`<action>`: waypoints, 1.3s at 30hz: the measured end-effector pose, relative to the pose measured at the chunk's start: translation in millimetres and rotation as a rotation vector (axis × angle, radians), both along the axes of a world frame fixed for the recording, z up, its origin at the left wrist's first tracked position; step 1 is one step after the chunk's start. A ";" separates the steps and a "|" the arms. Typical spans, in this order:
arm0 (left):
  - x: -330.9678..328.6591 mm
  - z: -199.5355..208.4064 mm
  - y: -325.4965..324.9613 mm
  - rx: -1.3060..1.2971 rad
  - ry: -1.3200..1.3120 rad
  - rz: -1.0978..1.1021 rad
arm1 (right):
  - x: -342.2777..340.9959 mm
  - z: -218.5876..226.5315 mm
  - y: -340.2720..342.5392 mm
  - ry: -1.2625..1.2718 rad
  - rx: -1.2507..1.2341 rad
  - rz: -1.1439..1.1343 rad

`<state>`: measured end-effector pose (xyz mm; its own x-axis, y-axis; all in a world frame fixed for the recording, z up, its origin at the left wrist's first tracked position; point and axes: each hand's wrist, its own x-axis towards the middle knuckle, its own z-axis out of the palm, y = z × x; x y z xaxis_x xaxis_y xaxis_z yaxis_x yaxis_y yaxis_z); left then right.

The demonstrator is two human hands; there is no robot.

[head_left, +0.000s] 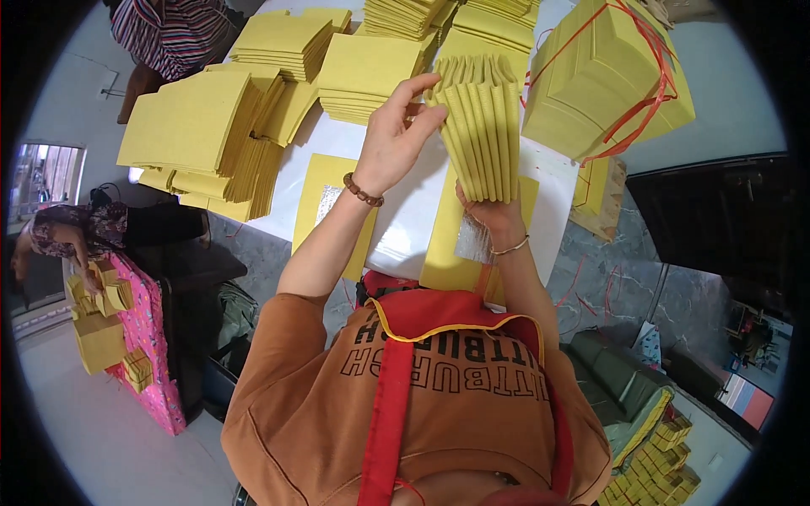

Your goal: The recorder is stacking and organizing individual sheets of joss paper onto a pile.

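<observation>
A bundle of yellow folded paper sheets [479, 135] stands upright over the table, its folds fanned side by side. My right hand [494, 216] grips its lower end from below; the bundle hides part of the fingers. At the bundle's upper left edge, my left hand [396, 139] pinches the outermost folds between thumb and fingers. Beneath the right hand lies a yellow sheet [439, 249] with a silver foil patch [473, 239]. Another yellow sheet [314, 190] with a silver patch [329, 202] is under my left forearm.
Stacks of yellow folded sheets [186, 122] cover the white table's [396, 228] far side. At the right stands a large yellow bundle [591, 76] tied with red string. A person in a striped top [173, 34] is at the far left; another [63, 232] handles yellow bundles [101, 337].
</observation>
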<state>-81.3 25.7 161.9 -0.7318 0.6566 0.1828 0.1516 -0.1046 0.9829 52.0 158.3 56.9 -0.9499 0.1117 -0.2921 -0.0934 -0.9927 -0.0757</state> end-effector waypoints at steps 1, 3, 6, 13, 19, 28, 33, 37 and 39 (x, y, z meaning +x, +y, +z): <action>1.1 0.8 0.3 0.003 -0.001 0.011 | 0.3 0.1 0.3 0.025 -0.037 0.013; 6.0 2.6 1.7 -0.011 0.031 0.033 | 0.1 0.1 -1.2 0.058 -0.041 0.017; 11.2 9.3 2.8 -0.072 0.091 0.087 | -1.2 -1.5 -3.8 0.095 -0.052 0.028; 9.8 7.3 5.7 -0.213 0.240 0.223 | -2.8 2.9 -10.3 0.072 -0.025 0.036; 14.7 6.8 7.7 -0.213 0.325 0.291 | -2.9 2.6 -12.7 0.026 -0.056 0.039; 15.8 4.3 13.5 -0.247 0.398 0.363 | -7.4 -0.5 -12.9 0.099 -0.087 0.092; 12.4 0.3 15.8 -0.235 0.333 0.347 | -7.8 -2.0 3.4 0.033 0.074 0.056; 1.4 -18.9 17.0 0.032 -0.173 0.105 | -8.7 20.0 35.8 -0.161 0.442 0.005; -4.5 -39.2 21.1 0.132 -0.374 0.067 | -9.7 29.8 62.0 -0.187 0.692 -0.030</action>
